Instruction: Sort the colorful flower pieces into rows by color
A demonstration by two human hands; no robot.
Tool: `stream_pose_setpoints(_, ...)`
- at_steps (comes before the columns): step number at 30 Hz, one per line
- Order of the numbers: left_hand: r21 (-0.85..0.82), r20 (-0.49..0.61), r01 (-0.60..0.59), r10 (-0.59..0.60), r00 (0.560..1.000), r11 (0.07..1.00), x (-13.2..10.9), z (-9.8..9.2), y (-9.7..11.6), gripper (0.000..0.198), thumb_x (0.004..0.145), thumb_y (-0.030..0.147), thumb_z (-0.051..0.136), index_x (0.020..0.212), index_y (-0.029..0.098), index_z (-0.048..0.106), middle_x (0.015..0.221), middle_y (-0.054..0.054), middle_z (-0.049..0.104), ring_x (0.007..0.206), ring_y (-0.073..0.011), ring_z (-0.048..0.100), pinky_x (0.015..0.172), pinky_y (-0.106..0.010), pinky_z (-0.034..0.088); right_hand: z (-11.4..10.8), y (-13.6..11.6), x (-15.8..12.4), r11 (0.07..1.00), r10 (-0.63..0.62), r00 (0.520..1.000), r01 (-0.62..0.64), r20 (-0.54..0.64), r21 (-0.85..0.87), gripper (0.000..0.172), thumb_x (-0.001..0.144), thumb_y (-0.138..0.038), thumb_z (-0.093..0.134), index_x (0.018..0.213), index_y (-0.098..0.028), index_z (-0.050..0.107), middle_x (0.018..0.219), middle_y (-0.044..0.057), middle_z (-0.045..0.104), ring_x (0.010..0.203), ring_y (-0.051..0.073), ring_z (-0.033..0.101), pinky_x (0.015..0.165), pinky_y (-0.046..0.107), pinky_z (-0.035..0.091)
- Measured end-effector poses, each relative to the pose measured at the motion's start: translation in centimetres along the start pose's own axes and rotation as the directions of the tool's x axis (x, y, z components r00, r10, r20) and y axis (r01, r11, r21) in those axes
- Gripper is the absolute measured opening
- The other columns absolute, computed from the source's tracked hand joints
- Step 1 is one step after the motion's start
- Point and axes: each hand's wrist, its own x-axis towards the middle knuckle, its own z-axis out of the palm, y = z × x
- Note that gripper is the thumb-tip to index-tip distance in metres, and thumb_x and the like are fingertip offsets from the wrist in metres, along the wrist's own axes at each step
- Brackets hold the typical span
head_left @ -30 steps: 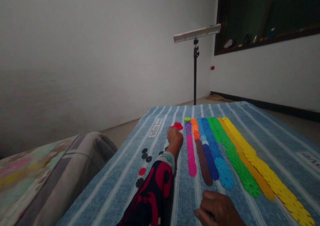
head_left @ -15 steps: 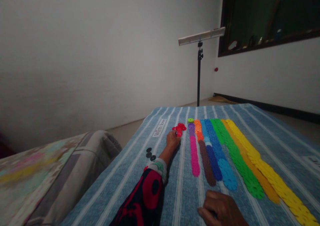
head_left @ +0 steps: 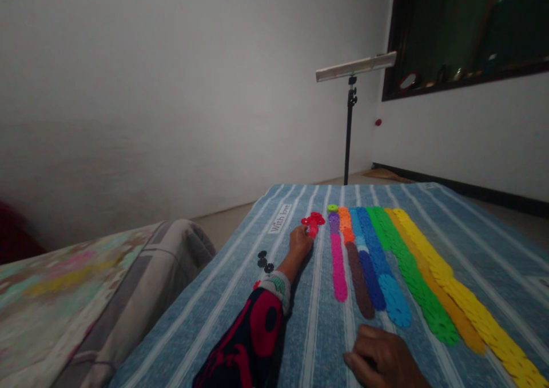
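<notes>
My left hand [head_left: 301, 240] reaches out over the striped cloth, its fingers closed at the near end of a small group of red notched plastic discs [head_left: 315, 219]. It seems to pinch one of them, though the fingertips are partly hidden. Nearer me, my right hand [head_left: 384, 355] rests curled on the cloth; what its fingers hold, if anything, is hidden. Right of the red discs run overlapping rows of discs: pink [head_left: 338, 274], brown [head_left: 360, 285], dark blue [head_left: 372, 282], light blue [head_left: 397, 302], green [head_left: 422, 296] and yellow [head_left: 476, 314]. Several black discs [head_left: 265, 262] lie left of my left forearm.
The blue striped cloth [head_left: 240, 296] covers the table and bears a "With love" label [head_left: 280, 219]. Left of it stands a surface under a grey and floral cover [head_left: 175, 251]. Beyond the far edge is a lamp stand [head_left: 349, 136] by the wall.
The whole view has shifted slightly, so everything sits a little further right. Both hands keep nearly the same places on the cloth, and the rows look unchanged.
</notes>
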Motion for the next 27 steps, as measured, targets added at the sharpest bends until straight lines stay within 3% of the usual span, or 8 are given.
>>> stream_pose_setpoints(5, -0.164, -0.018, 0.074, -0.078, 0.997, 0.984, 0.3, -0.8, -0.5, 0.033, 0.073, 0.002, 0.064, 0.104, 0.009, 0.074, 0.105, -0.011, 0.075, 0.100, -0.0227, 0.069, 0.091, -0.029, 0.049, 0.1, 0.0, 0.0, 1.000, 0.025, 0.999, -0.025, 0.038, -0.003, 0.031, 0.086, -0.019, 0.056, 0.055, -0.017, 0.056, 0.057, -0.001, 0.059, 0.053, 0.009, 0.058, 0.051, 0.022, 0.029)
stream_pose_setpoints(13, -0.289, -0.061, 0.150, -0.175, 0.983, 0.945, 1.8, -2.3, -2.6, 0.031, 0.072, -0.001, 0.062, 0.099, 0.010, 0.072, 0.106, -0.013, 0.074, 0.106, -0.0209, 0.067, 0.091, -0.029, 0.051, 0.3, 0.4, -0.2, 1.000, 0.021, 0.999, -0.021, 0.040, 0.000, 0.029, 0.085, -0.018, 0.057, 0.057, -0.018, 0.057, 0.058, -0.001, 0.059, 0.053, 0.009, 0.059, 0.051, 0.022, 0.029)
stream_pose_setpoints(21, -0.464, -0.006, 0.251, -0.287, 0.958, 0.850, 4.4, -1.3, -1.2, 0.030, 0.065, 0.001, 0.069, 0.094, 0.010, 0.070, 0.091, -0.010, 0.073, 0.081, -0.0193, 0.070, 0.066, -0.025, 0.055, 1.5, 1.6, -0.7, 0.999, 0.027, 0.996, -0.029, 0.089, 0.018, 0.028, 0.087, -0.018, 0.058, 0.059, -0.018, 0.058, 0.061, -0.002, 0.060, 0.055, 0.008, 0.058, 0.050, 0.021, 0.028)
stream_pose_setpoints(27, -0.550, 0.057, 0.300, -0.323, 0.945, 0.779, 5.2, -0.7, -0.3, 0.024, 0.070, 0.002, 0.064, 0.093, 0.010, 0.067, 0.088, -0.007, 0.070, 0.075, -0.0144, 0.067, 0.062, -0.020, 0.053, 1.5, 1.6, -0.7, 1.000, 0.011, 0.997, -0.011, 0.079, -0.004, 0.026, 0.086, -0.017, 0.060, 0.060, -0.019, 0.058, 0.061, -0.002, 0.060, 0.054, 0.008, 0.057, 0.050, 0.023, 0.027)
